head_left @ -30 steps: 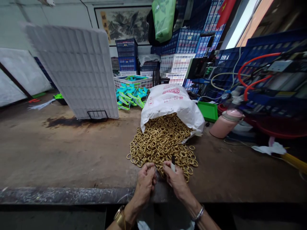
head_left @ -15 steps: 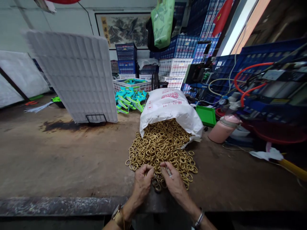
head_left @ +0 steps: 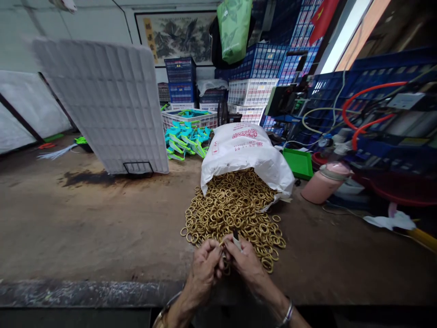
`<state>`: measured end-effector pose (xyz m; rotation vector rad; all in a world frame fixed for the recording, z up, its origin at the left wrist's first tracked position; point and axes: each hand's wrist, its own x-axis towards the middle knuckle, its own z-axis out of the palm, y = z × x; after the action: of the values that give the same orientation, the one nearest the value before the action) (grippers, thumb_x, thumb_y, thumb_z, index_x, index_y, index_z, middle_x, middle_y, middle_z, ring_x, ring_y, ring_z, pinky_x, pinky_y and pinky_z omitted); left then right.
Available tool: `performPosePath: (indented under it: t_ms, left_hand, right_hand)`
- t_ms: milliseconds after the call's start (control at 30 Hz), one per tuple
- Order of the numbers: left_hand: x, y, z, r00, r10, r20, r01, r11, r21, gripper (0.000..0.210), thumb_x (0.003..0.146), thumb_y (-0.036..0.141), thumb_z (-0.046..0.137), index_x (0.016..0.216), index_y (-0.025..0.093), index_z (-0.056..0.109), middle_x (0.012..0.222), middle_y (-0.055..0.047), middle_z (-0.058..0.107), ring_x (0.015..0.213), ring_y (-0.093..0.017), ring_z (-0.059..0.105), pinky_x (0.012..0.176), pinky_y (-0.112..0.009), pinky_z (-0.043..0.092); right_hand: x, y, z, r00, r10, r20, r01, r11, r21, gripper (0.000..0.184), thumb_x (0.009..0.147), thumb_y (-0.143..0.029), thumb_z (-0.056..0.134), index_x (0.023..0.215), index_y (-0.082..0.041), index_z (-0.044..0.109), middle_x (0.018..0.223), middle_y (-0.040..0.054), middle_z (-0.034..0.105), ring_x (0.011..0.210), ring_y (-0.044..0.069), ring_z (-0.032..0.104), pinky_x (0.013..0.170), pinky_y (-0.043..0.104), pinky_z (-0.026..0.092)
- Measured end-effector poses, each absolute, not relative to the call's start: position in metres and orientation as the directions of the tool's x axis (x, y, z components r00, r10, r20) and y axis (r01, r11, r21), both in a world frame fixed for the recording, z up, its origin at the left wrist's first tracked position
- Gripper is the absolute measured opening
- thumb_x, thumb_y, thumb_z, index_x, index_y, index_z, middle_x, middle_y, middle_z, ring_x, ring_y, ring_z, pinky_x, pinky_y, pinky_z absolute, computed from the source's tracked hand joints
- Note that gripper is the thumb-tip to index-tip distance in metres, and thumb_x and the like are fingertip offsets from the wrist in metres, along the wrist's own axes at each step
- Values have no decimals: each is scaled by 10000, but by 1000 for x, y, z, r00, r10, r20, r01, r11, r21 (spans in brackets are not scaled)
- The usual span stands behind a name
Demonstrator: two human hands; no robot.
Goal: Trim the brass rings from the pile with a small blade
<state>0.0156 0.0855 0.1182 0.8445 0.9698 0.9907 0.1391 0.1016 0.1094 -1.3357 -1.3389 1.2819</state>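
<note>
The right hand (head_left: 247,264) is gripping a thin tool (head_left: 236,243), its long body pointing away and leaning slightly left. The left hand (head_left: 205,264) is pinching a ring (head_left: 221,243) by the pile (head_left: 232,205).

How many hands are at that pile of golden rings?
2: the left hand at the near edge of the pile, and the right hand beside the left, holding a small tool.
</note>
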Motion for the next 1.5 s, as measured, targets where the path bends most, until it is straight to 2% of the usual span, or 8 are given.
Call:
performPosePath:
  t_ms: [167, 500, 633, 733, 867, 1200, 1367, 1500]
  left_hand:
    - [17, 84, 117, 189, 973, -133, -208, 172, 963, 326, 716, 471, 581, 677, 159, 495, 531, 35, 509, 398, -49, 390, 393, -166, 286]
    - [15, 76, 127, 275, 935, -225, -273, 300, 914, 373, 688, 520, 582, 642, 164, 481, 490, 57, 465, 348, -30, 303, 364, -180, 196]
    - [11, 74, 125, 272, 937, -218, -249, 287, 925, 343, 736, 496, 544, 665, 166, 484, 508, 57, 459, 365, -32, 302, 373, -178, 200]
    - [10, 75, 118, 275, 940, -201, -260, 274, 926, 348, 733, 502, 544, 664, 168, 476, 502, 68, 425, 372, -31, 284, 382, -177, 205]
    - [10, 75, 110, 278, 946, -165, -285, 245, 927, 357, 716, 509, 561, 658, 172, 458, 539, 60, 433, 389, -32, 288, 392, -179, 214]
    - [6, 69, 108, 272, 949, -160, -289, 239, 927, 346, 718, 492, 572, 642, 178, 446, 519, 60, 403, 410, -46, 298, 400, -185, 222]
    - [-2, 42, 138, 413, 889, -197, -276, 328, 903, 313, 753, 456, 553, 657, 166, 480, 535, 31, 477, 384, -38, 336, 388, -181, 232]
    - [-12, 39, 139, 370, 890, -266, -387, 408, 827, 322, 783, 457, 506, 712, 145, 545, 432, 53, 399, 351, -41, 270, 354, -177, 184]
  right_hand:
    - [141, 101, 118, -126, 989, -75, 267, -39, -963, 282, 768, -434, 454, 658, -180, 507, 544, -44, 471, 525, 93, 435, 515, 198, 362]
    - [144, 97, 118, -109, 993, -44, 282, -11, -959, 274, 794, -384, 405, 662, -176, 525, 545, -37, 470, 518, 98, 423, 509, 202, 348]
    - [150, 89, 116, -170, 983, 66, 562, 151, -813, 202, 792, -258, 372, 644, -192, 491, 570, -30, 480, 537, 105, 416, 523, 207, 314]
    - [151, 83, 115, -281, 958, 64, 672, 244, -699, 173, 697, -107, 354, 678, -202, 497, 597, -25, 517, 564, 111, 454, 552, 206, 308]
    - [151, 80, 115, -304, 952, 37, 734, 258, -628, 254, 613, -65, 332, 725, -208, 510, 647, -9, 562, 611, 123, 494, 579, 206, 310]
    - [150, 80, 109, -354, 935, 13, 805, 312, -504, 279, 638, -53, 345, 801, -209, 509, 659, -3, 576, 602, 127, 499, 559, 214, 270]
    - [167, 91, 107, -175, 983, -52, 926, 147, -348, 224, 721, -80, 349, 791, -188, 532, 626, 26, 593, 562, 137, 509, 529, 238, 232]
    - [177, 91, 107, -130, 991, 26, 925, 131, -356, 205, 749, -110, 350, 777, -196, 533, 627, 19, 591, 578, 137, 523, 543, 234, 253]
